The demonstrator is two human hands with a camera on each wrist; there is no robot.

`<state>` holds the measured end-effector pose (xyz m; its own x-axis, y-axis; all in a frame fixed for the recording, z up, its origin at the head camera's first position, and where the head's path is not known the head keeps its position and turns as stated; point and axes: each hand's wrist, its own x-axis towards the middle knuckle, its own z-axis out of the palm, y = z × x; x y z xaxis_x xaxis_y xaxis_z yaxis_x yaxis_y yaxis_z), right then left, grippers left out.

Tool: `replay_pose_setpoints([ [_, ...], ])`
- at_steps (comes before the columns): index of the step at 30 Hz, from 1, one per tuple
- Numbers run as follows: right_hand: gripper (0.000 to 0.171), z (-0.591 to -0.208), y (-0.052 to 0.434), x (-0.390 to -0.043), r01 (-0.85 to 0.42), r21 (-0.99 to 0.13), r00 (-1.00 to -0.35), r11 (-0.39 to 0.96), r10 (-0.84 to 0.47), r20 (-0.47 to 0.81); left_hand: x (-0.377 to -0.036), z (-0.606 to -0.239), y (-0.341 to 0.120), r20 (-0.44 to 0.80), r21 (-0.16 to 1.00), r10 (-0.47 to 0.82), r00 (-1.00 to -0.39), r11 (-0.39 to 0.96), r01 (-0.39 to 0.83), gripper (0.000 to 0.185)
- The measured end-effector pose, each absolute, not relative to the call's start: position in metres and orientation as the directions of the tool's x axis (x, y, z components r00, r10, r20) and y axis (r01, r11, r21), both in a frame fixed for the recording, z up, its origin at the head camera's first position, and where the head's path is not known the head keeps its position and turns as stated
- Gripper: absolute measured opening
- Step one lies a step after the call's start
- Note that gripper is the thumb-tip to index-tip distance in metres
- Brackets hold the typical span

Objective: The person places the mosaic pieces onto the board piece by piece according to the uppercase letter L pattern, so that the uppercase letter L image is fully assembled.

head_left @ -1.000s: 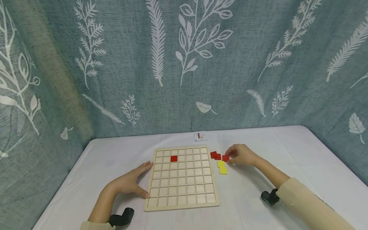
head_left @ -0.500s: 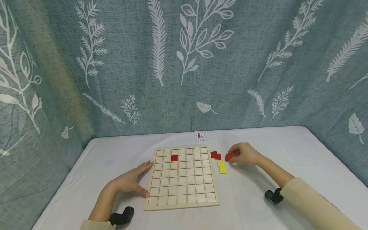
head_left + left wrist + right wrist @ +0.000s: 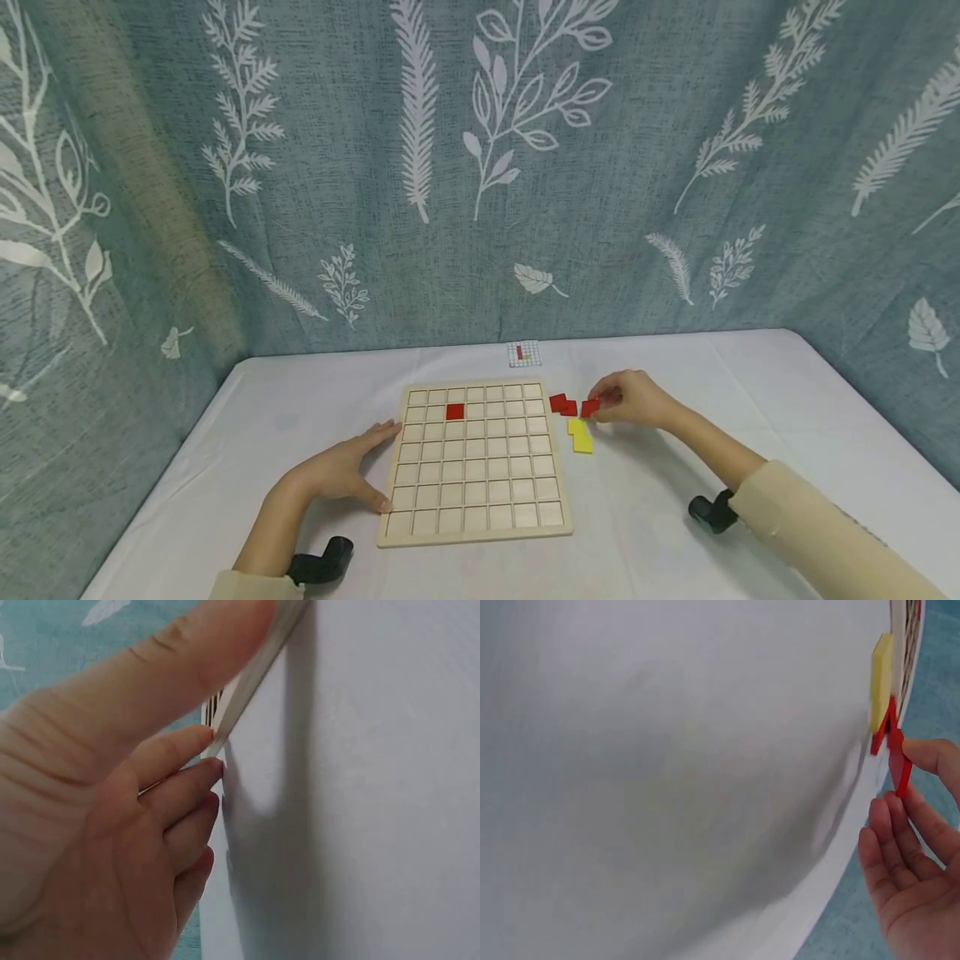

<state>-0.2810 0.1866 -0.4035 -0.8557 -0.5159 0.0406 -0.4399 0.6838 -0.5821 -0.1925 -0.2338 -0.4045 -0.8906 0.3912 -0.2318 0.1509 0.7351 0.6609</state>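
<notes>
Risk of loss of grip is the main concern: the right hand (image 3: 633,400) pinches a red tile (image 3: 590,407) by its edge only, between thumb and fingertips, so a slight relaxation would likely drop it onto the white table (image 3: 750,417). The tile sits just beside two loose red tiles (image 3: 562,406) and directly beyond the yellow tiles (image 3: 579,436); a low sweep toward the wooden grid board (image 3: 476,462) could knock these out of position. A tilted tile could also catch on the ribs between cells instead of seating flat.

Right hand pose: forearm extended across the table right of the board, fingers curled, tile held at the fingertips, apparently just clear of the surface. The right wrist view shows the same red tile (image 3: 901,769) edge-on between thumb and fingers.

Left hand (image 3: 341,472) pose: flat on the table, fingers straight, holding nothing, pressed against the board's left edge. If this hand lifts, the board may slide. One red tile (image 3: 454,411) already occupies a cell in the second row.
</notes>
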Motion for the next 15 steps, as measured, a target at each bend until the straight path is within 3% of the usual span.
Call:
replay_pose_setpoints([
  [15, 0.023, -0.392, 0.141, -0.268, -0.561, -0.615, -0.772, 0.554, -0.618, 0.148, -0.189, -0.394, -0.223, -0.254, 0.580, 0.327, -0.910, 0.805, 0.127, 0.105],
])
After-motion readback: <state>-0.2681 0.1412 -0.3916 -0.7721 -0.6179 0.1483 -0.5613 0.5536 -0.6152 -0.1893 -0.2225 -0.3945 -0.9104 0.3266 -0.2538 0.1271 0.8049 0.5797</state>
